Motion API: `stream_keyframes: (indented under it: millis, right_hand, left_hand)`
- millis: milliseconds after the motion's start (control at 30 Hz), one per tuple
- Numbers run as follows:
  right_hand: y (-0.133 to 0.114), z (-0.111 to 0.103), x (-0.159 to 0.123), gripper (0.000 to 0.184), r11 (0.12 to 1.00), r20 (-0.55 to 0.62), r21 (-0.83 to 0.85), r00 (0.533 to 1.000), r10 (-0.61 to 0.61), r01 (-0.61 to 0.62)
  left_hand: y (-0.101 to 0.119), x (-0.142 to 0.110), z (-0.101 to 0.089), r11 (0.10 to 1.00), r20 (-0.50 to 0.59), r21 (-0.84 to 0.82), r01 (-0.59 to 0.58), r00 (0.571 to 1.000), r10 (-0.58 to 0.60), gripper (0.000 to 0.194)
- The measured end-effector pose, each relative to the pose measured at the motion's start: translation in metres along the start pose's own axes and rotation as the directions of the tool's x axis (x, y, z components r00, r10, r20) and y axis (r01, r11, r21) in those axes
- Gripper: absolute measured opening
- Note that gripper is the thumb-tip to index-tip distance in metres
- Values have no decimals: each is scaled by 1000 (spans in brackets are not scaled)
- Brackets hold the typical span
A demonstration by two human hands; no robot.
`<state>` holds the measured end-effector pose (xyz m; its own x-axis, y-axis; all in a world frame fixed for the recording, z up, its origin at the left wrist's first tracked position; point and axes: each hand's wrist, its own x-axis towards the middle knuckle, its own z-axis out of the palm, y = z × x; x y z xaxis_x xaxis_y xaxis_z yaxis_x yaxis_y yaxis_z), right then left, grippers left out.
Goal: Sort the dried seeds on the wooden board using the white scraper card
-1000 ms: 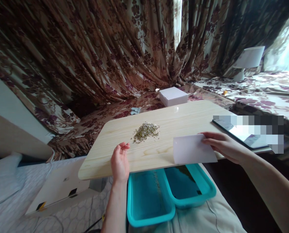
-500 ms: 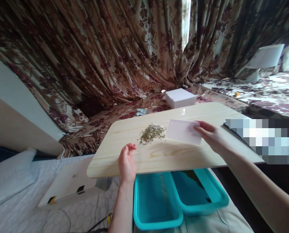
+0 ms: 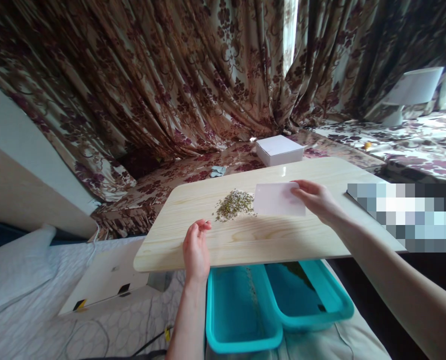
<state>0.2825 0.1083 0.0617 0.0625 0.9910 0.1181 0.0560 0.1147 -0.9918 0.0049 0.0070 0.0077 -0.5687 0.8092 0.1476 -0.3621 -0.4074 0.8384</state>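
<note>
A loose pile of small green, brown and pale grains (image 3: 233, 204) lies on the light wood-patterned tabletop (image 3: 283, 245). My right hand (image 3: 315, 197) grips a thin white rectangular card (image 3: 277, 200) by its right end, thumb against the fingers. The card is tilted over the tabletop, its left edge right beside the pile. At the near edge of the table is my left hand (image 3: 196, 250), its fingers loosely curled together, a little nearer to me than the pile. Nothing shows in its fingers.
Below the near table edge sit a left turquoise tub (image 3: 245, 345) and a right turquoise tub (image 3: 339, 305). A white box (image 3: 279, 150) stands behind the table. To the left, a flat white carton (image 3: 106, 275) lies on the bed. A lamp (image 3: 418, 85) is at far right.
My right hand has moved slightly left and up with the card, bringing the card's left edge up to the pile. My left hand has hardly moved.
</note>
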Motion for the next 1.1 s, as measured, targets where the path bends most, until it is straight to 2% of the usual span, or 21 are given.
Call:
stream_keyframes:
  millis: [267,433,733,900,1100]
  right_hand:
    - [-2,5,1,13,1000,4,-13,1000,-7,7]
    - [-4,-1,-2,13,998,14,-64,1000,2,-2]
    - [-10,5,-4,9,999,14,-34,1000,3,-2]
    - [-7,-1,-4,9,997,37,-75,999,-21,24]
    - [-8,-3,-3,11,999,3,-42,1000,-13,13]
  left_hand:
    - [-1,0,-1,1000,7,12,-6,1000,6,21]
    - [-1,0,-1,1000,6,17,-4,1000,4,21]
    - [0,-1,-1,1000,6,25,-5,1000,5,22]
    - [0,-1,-1,1000,6,19,0,1000,0,23]
    - [0,-1,0,1000,8,22,-14,1000,14,23]
